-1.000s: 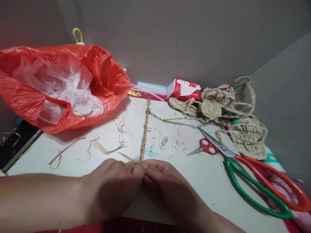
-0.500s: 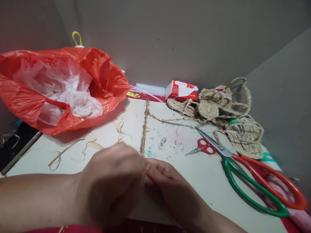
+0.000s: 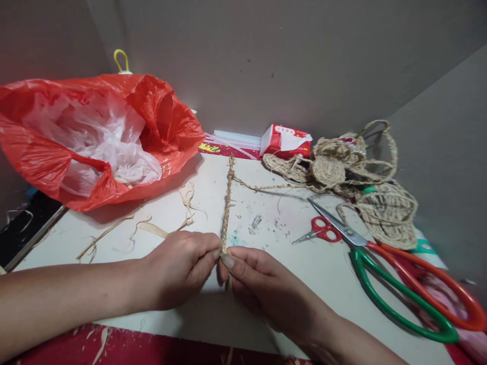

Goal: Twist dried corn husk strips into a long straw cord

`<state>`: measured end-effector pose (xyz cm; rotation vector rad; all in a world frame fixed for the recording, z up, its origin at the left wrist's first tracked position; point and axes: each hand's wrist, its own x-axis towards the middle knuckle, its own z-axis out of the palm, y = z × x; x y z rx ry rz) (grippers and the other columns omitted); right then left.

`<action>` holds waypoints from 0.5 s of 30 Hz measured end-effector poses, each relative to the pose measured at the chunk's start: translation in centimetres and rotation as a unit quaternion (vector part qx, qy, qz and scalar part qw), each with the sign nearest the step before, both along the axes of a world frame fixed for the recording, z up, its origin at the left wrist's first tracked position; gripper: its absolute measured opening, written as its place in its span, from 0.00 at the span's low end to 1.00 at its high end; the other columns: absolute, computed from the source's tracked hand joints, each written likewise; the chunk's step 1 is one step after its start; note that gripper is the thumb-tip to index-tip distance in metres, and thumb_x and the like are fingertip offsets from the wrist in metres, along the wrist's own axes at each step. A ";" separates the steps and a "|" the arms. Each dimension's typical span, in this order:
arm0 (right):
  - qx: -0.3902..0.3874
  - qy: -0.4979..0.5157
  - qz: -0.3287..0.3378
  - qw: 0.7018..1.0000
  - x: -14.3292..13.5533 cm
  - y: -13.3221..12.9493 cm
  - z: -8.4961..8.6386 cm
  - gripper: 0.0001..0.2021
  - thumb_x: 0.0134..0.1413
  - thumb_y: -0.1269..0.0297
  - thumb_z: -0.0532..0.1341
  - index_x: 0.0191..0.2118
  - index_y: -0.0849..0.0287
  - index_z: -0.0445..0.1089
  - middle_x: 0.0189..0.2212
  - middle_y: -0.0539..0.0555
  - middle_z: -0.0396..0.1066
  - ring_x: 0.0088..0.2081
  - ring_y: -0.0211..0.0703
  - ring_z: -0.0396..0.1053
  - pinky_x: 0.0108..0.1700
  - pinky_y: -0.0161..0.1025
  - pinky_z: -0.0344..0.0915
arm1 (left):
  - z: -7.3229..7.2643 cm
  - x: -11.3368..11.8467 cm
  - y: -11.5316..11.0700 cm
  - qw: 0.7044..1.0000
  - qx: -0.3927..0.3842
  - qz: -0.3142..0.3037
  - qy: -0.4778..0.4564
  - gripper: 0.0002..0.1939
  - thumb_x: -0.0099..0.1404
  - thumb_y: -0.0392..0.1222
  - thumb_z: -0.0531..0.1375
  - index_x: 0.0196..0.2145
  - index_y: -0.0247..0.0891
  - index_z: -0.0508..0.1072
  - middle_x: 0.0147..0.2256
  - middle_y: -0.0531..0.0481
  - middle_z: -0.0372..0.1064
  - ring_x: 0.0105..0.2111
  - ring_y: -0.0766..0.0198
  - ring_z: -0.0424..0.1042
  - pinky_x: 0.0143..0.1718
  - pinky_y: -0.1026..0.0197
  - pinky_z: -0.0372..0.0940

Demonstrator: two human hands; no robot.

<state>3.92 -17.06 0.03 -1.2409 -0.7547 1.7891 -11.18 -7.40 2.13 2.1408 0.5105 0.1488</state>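
A thin braided straw cord (image 3: 227, 203) runs down the white board, with a knot near its far end. My left hand (image 3: 186, 268) is closed in a pinch on the cord's near end from the left. From the right, my right hand (image 3: 258, 276) pinches the same spot, its thumb beside the left thumb. Loose strands hang below the fingers. From the knot, a thinner cord (image 3: 274, 187) leads right to a bundle of woven straw pieces (image 3: 329, 170).
A red plastic bag (image 3: 163, 109) holding white plastic is at the back left. Small red scissors (image 3: 325, 230) and large scissors with green and orange handles (image 3: 367, 274) lie right. A red tissue pack (image 3: 287, 142) stands behind. Straw scraps (image 3: 152, 229) lie left.
My left hand, blurred and higher over the cord before, has come down beside my right fingertips. The right hand has barely moved.
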 end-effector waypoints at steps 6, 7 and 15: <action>0.084 -0.156 0.032 0.984 0.3 0.2 0.0 0.13 0.60 0.61 0.52 0.27 0.60 0.63 0.18 0.43 0.50 0.20 0.31 0.46 0.22 0.31 0.45 | -0.2 0.0 0.7 0.998 -0.053 -0.019 0.031 0.14 0.67 0.37 0.47 0.31 0.37 0.71 0.29 0.54 0.69 0.31 0.70 0.66 0.35 0.68 0.58; 0.096 -0.191 0.035 0.976 0.3 0.2 0.1 0.12 0.60 0.63 0.52 0.26 0.60 0.62 0.18 0.44 0.52 0.21 0.32 0.48 0.23 0.32 0.47 | -0.3 0.0 0.8 0.995 -0.088 -0.021 0.031 0.14 0.67 0.38 0.47 0.32 0.37 0.71 0.31 0.53 0.70 0.32 0.69 0.66 0.37 0.67 0.59; 0.167 -0.377 0.054 0.909 -0.1 -0.1 0.1 0.13 0.61 0.66 0.49 0.25 0.58 0.57 0.21 0.47 0.59 0.26 0.36 0.56 0.30 0.34 0.53 | -0.7 0.4 0.9 0.937 -0.348 0.012 0.033 0.15 0.66 0.44 0.50 0.30 0.33 0.69 0.30 0.50 0.69 0.31 0.69 0.65 0.36 0.67 0.59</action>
